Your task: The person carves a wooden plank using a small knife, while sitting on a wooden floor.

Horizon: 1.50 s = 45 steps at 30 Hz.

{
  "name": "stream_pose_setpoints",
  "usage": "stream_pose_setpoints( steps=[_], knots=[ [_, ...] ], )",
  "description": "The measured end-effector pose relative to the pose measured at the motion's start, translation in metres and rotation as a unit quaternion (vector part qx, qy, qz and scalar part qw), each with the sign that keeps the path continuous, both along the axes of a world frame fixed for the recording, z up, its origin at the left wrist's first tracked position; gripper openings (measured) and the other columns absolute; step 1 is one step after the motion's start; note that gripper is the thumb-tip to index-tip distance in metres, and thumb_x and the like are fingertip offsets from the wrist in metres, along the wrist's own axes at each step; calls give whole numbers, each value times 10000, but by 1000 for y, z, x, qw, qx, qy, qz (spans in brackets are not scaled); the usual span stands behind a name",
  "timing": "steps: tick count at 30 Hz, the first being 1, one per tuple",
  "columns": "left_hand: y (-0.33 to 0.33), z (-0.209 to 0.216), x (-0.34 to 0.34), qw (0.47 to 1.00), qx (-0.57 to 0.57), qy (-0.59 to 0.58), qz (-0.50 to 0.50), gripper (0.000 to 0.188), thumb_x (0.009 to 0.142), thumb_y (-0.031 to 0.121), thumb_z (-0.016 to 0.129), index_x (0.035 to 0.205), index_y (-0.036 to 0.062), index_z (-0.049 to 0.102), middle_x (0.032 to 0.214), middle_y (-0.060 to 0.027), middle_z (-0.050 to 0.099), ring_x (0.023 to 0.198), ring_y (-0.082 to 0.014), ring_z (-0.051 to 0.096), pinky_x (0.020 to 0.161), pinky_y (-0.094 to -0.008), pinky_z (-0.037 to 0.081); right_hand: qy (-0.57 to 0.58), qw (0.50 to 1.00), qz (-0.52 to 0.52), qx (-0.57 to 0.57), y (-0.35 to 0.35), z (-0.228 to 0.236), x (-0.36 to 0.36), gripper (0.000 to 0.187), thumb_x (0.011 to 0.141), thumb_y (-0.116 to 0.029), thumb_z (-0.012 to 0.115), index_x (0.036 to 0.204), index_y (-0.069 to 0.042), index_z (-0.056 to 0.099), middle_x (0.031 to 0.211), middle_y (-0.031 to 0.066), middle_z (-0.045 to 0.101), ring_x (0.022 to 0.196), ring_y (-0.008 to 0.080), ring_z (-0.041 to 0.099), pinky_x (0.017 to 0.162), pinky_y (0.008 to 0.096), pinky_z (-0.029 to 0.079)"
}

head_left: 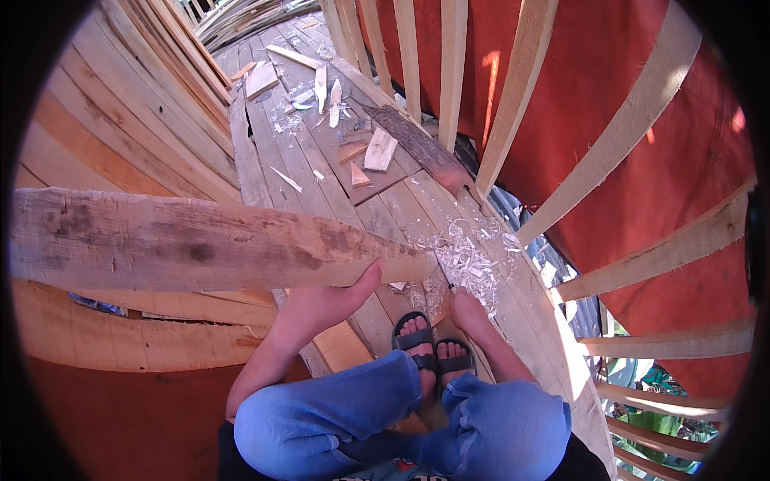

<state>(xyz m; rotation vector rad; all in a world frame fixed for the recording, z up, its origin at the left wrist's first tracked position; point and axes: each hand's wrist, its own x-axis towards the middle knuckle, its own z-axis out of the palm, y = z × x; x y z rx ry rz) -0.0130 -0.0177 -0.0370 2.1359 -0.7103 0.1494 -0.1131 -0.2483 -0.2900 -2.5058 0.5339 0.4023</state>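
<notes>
A long, thick piece of wood (176, 240) with dark stains comes in from the left and tapers to a pale, cut end above the floor. My left hand (333, 303) grips it from the near side, thumb up along its face and the other fingers hidden beneath. Closed around the handle of a knife (442, 271), my right hand (467, 309) is just right of the tapered end. The thin dark blade lies at the tip of the wood; whether it touches cannot be made out. Pale wood shavings (473, 264) are heaped on the floor beyond.
Wooden railing slats (453, 64) stand along the right, with red sheeting (609, 152) behind. Stacked boards (136, 120) line the left. A bark-covered slab (421, 148), wood offcuts (380, 150) and chips lie on the plank floor (309, 168). My sandalled feet (415, 337) are close below the knife.
</notes>
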Motion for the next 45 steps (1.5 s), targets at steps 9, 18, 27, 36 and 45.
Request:
stream_pose_setpoints(
  steps=[9,18,27,36,45],
  knots=[
    [-4,0,0,1000,-12,9,-5,210,834,227,673,928,40,675,846,-68,696,817,-208,675,754,-318,507,-12,1000,-21,7,-4,-13,-6,336,966,-284,410,1028,46,418,810,334,617,822,510,606,723,562,493],
    [0,0,3,999,6,49,-14,227,825,234,681,945,42,674,869,-72,701,857,-212,676,795,-332,502,-26,999,-24,16,-4,-14,0,347,941,-249,468,1047,81,445,840,352,615,843,492,619,744,545,502],
    [-2,2,1,997,1,80,-18,217,821,225,680,947,48,676,888,-76,702,875,-229,674,804,-339,503,-71,997,-11,-10,-15,-37,-10,300,934,-224,484,1010,60,422,756,342,601,751,507,605,669,572,483],
    [-1,3,1,997,-3,73,-15,208,823,220,682,942,50,676,875,-67,698,866,-213,675,806,-336,502,-77,997,0,-20,-7,-14,-7,288,935,-214,474,1018,56,416,743,308,623,726,466,635,641,541,513],
    [0,5,0,997,-9,71,-6,207,826,215,682,942,45,671,877,-68,699,854,-212,675,783,-330,504,-76,997,-9,19,6,-6,4,351,941,-264,470,1011,79,444,763,342,614,760,498,619,706,572,485]
  ],
)
